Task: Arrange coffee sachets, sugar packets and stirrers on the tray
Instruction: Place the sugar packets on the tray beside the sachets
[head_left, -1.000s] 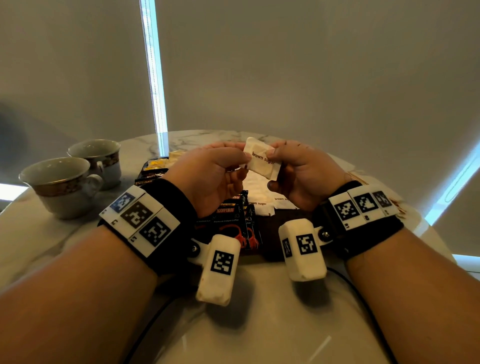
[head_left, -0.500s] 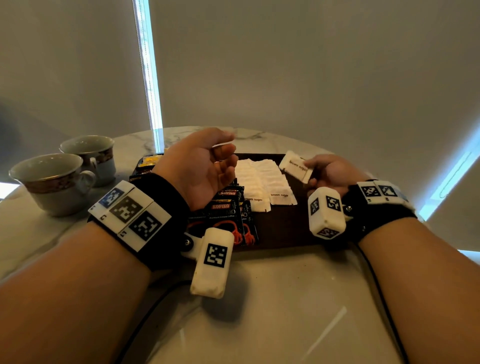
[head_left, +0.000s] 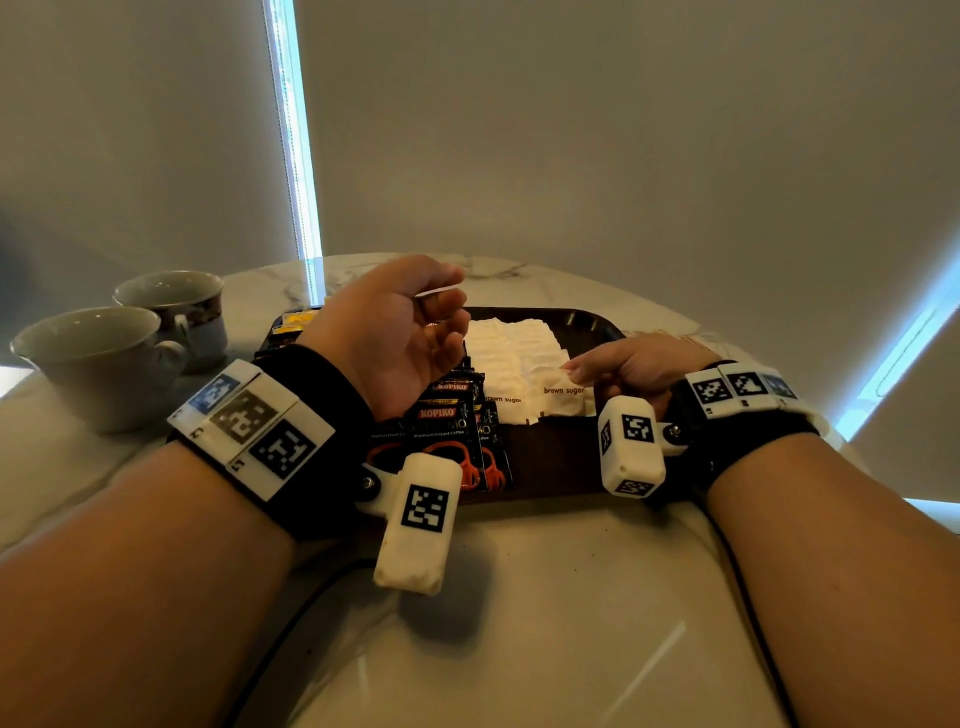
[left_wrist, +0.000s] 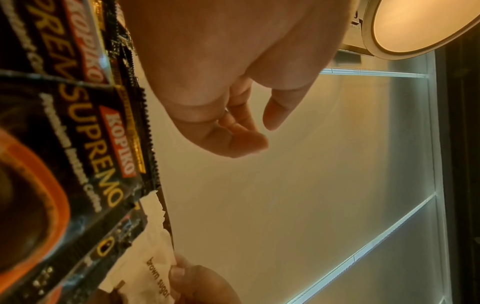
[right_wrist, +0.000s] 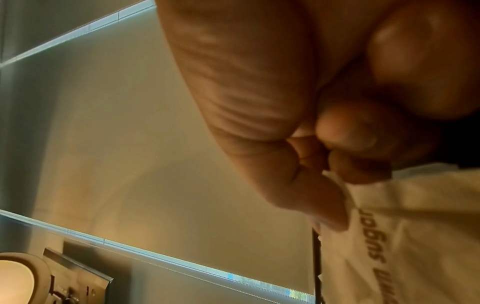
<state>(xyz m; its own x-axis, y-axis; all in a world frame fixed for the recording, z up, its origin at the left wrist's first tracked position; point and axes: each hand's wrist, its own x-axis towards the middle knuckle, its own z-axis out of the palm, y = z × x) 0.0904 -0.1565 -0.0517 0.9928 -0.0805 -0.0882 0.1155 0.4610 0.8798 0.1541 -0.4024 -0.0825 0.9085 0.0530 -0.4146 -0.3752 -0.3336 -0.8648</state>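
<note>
Fingertips of the right hand (head_left: 631, 371) are pinching a brown sugar packet (head_left: 561, 395) at frame centre, best lowered flush beside its neighbours, while the left hand (head_left: 395, 332) is hovering slack-fingered, holding nothing.

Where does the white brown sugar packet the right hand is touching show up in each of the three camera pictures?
Head: sugar packet lies on the tray right of centre, at the right hand's fingertips.
Left wrist: same packet at the bottom edge, a right fingertip on it, beside the black coffee sachets.
Right wrist: it fills the lower right, pinched by the fingers.
Shared landmark: the printed words "brown sugar".
</note>
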